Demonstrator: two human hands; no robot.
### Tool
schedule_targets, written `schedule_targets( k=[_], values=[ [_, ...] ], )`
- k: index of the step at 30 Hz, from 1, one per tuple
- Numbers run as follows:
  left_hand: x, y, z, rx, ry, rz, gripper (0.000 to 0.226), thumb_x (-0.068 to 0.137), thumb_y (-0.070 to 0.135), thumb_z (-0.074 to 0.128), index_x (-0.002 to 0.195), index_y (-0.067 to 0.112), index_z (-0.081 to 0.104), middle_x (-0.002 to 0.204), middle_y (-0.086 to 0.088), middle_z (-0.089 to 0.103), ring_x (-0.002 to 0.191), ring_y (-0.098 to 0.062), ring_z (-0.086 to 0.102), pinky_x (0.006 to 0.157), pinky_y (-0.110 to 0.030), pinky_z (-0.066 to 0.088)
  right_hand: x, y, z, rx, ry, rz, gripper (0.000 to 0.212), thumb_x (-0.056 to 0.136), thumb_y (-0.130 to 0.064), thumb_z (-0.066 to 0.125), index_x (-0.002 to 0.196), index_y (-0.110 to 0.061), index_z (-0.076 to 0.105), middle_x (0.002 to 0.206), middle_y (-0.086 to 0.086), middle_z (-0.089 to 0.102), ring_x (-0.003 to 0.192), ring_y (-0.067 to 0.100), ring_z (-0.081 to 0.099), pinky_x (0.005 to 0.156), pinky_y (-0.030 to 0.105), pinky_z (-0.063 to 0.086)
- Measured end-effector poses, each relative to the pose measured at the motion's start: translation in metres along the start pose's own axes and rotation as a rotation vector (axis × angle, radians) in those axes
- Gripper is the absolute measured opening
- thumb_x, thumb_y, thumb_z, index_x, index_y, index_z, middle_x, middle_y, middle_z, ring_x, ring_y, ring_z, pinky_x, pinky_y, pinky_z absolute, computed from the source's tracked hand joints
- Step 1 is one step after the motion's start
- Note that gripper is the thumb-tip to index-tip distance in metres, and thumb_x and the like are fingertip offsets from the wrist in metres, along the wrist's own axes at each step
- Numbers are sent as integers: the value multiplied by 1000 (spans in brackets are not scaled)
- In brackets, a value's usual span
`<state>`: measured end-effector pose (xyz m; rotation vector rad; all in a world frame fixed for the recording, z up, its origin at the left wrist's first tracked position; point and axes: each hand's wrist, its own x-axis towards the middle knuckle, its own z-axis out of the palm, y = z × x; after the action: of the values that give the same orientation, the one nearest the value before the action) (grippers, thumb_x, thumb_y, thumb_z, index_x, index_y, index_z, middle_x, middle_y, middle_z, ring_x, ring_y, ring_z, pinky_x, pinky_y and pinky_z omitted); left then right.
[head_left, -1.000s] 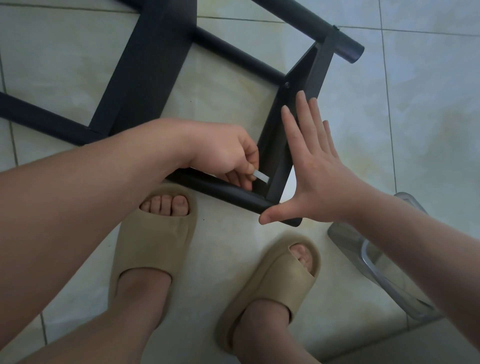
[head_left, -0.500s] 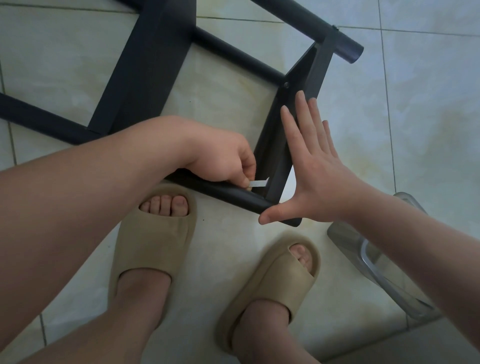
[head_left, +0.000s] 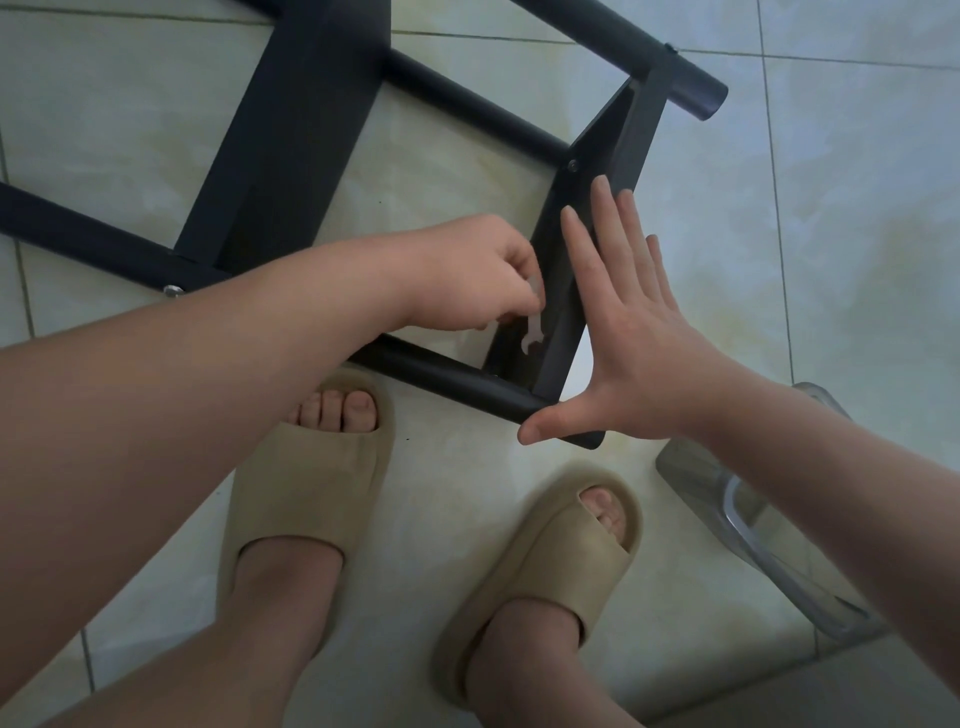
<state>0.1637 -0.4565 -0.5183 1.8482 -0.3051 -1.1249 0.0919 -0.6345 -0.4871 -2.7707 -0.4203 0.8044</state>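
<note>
Left hand (head_left: 467, 280) pinches a small flat wrench (head_left: 532, 332) between curled fingers and thumb. The wrench's open end points down into the inner corner where the flat bracket (head_left: 631, 135) meets the lower tube (head_left: 441, 371) of the black metal frame (head_left: 291, 156). The wrench head sits just above that joint, at about 5 o'clock from the left hand; whether it is seated on a fastener cannot be told. Right hand (head_left: 639, 353) is flat and grasps nothing, with fingers straight along the bracket's outer face and thumb spread under the tube end as a brace. Judgement: the step in hand is tightening the corner fastener. It calls for seating the wrench fully before turning, short swings in the cramped corner, and firm counter-pressure from the right hand so the frame does not slide on smooth tile. A slip could round the fastener or nip a finger. One bolt (head_left: 573, 165) shows high on the bracket, and another (head_left: 173, 291) at 9 o'clock on the frame. The frame lies on a pale tiled floor (head_left: 857, 234). Beige sandals (head_left: 306, 488) stand at 6 o'clock, and a clear plastic object (head_left: 753, 519) lies at 4 o'clock.
</note>
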Motion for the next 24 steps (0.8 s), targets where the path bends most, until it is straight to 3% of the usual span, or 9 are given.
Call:
schedule_targets(
  k=[2, 4, 13, 24],
  values=[
    [2, 1, 7, -181, 8, -86, 12, 95, 13, 62, 84, 19, 62, 85, -4, 70, 87, -18, 70, 72, -31, 55, 0, 0, 0, 2, 3, -2, 156, 49, -102, 51, 160, -15, -17, 163, 3, -34, 147, 20, -38, 121, 45, -17],
    [2, 0, 12, -292, 5, -139, 9, 97, 14, 61, 89, 17, 59, 81, -5, 71, 78, -17, 73, 65, -27, 54, 0, 0, 1, 0, 7, -5, 156, 49, -102, 50, 160, -14, -17, 164, 4, -33, 148, 21, -37, 121, 45, -16],
    [2, -3, 18, -244, 69, -149, 8, 95, 18, 66, 89, 19, 63, 68, 3, 74, 71, -10, 74, 61, -22, 53, 0, 1, 2, -3, 20, -12, 156, 50, -102, 50, 160, -14, -15, 164, 3, -32, 148, 21, -36, 121, 46, -16],
    [1, -2, 15, -271, 22, -185, 5, 93, 25, 68, 90, 23, 65, 76, 8, 77, 71, -3, 73, 65, -26, 44, 1, 1, 1, -2, 16, -6, 156, 49, -102, 51, 160, -14, -15, 164, 3, -32, 148, 21, -36, 121, 47, -15]
  ],
)
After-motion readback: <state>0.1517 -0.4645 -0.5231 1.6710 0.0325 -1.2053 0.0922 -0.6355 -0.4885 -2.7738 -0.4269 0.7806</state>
